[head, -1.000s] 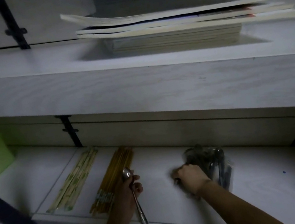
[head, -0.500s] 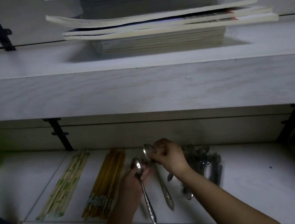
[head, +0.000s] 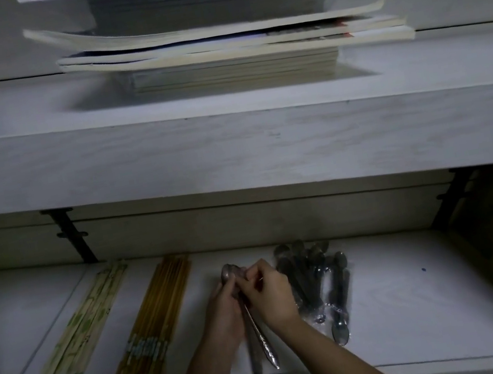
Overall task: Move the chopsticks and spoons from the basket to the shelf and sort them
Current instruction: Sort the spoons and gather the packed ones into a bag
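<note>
On the lower white shelf (head: 425, 313) my left hand (head: 225, 316) and my right hand (head: 269, 295) meet around two metal spoons (head: 261, 342), bowls up by my fingertips and handles pointing toward me. Both hands grip them together. Right of my hands lies a pile of dark spoons (head: 317, 276) on clear plastic. To the left rest a row of yellow-brown chopsticks (head: 156, 318) and a row of pale green-patterned chopsticks (head: 87, 320). No basket is in view.
The upper shelf board (head: 233, 156) overhangs close above and carries a stack of books (head: 220, 46). Black brackets (head: 71, 237) stand at the back wall. The lower shelf's front edge runs just below the spoon handles.
My right hand lifted a spoon from the pile and carried it left. It now meets my left hand, and both spoons are held together.
</note>
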The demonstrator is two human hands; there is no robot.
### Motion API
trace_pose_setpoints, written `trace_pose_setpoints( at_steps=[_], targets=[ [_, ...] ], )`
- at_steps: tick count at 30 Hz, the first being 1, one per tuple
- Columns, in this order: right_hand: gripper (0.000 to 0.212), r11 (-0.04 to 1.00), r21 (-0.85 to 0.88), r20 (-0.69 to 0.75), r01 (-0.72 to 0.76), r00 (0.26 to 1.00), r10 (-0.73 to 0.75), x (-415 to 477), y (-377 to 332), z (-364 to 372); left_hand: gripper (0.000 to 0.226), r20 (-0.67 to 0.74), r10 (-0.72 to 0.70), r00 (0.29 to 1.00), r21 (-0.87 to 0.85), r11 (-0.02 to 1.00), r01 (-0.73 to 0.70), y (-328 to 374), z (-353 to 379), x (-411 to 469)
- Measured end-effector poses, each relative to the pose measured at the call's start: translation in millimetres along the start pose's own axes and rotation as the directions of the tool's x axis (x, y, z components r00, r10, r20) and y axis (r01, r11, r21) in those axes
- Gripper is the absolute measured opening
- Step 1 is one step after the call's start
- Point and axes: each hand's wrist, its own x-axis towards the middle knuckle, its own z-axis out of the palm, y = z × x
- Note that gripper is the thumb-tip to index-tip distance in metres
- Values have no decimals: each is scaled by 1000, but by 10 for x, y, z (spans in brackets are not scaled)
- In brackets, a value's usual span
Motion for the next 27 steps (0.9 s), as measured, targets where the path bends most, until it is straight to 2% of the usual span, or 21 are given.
trace_pose_setpoints(
  at_steps=[3,6,8,11,15,19,21,24,27],
  targets=[
    [18,997,60,79,-54,996,49,-145,67,60,38,-15,4,1000,-26,1000,-5,49,-19,43],
    [31,992,-58,246,-108,962,119,-280,137,63,37,-28,15,1000,-52,999,-17,76,-21,56],
    [29,991,-95,310,-96,943,121,-340,137,37,36,-70,33,997,-38,999,-35,53,13,66],
    [25,993,-96,323,-75,941,103,-384,105,-1,34,-135,44,990,-44,998,-50,2,48,91],
    [32,980,-197,322,4,945,61,-372,168,-1,34,-157,-28,987,-101,995,13,-41,25,114],
    [41,956,-283,336,75,941,26,-385,177,9,32,-194,-21,981,-92,996,3,-55,-25,137],
    [37,938,-322,358,125,934,-1,-383,193,16,32,-203,-29,979,-109,994,7,-40,-38,142],
    [32,955,-269,388,125,922,-11,-359,158,13,30,-195,-61,979,-151,988,31,-6,-59,118],
    [31,987,-160,448,15,892,59,-302,133,6,27,-174,-76,982,-194,980,42,34,-117,98]
  ],
)
